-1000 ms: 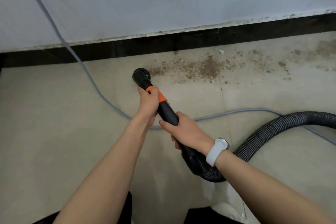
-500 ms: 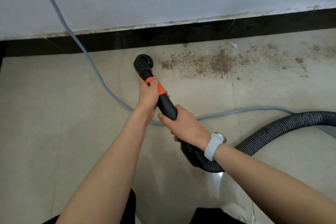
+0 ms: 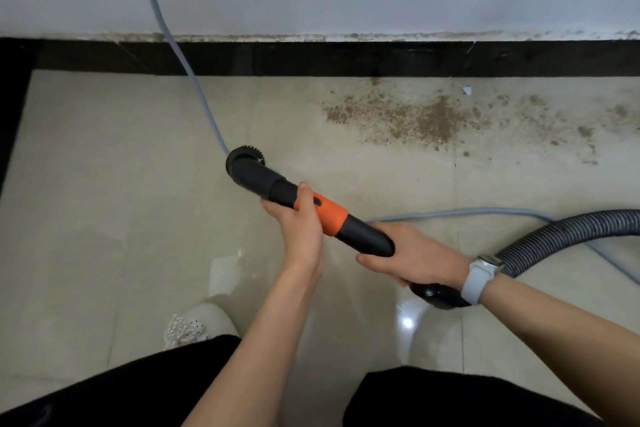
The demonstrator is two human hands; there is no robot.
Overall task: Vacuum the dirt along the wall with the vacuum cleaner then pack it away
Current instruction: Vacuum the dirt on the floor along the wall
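Note:
I hold a black vacuum wand (image 3: 363,236) with an orange collar (image 3: 330,217) in both hands. My left hand (image 3: 299,225) grips it at the collar. My right hand (image 3: 419,258), with a white watch on the wrist, grips the rear of the wand where the ribbed black hose (image 3: 561,234) joins. The round brush nozzle (image 3: 244,159) points left and sits low over the tile floor. Brown dirt (image 3: 426,120) is scattered on the floor to the right of the nozzle, close to the black skirting (image 3: 346,59) of the wall.
A grey power cord (image 3: 180,55) runs down the wall, passes behind the nozzle and trails right across the floor under the hose. A white shoe (image 3: 197,324) stands on the tile below the nozzle, with dark trousers (image 3: 450,399) beside it. A white scrap (image 3: 467,91) lies near the skirting.
The wand has swung from pointing toward the wall to pointing left, and the nozzle has pulled back from the dirt patch. The camera view has tilted down, showing shoe and legs.

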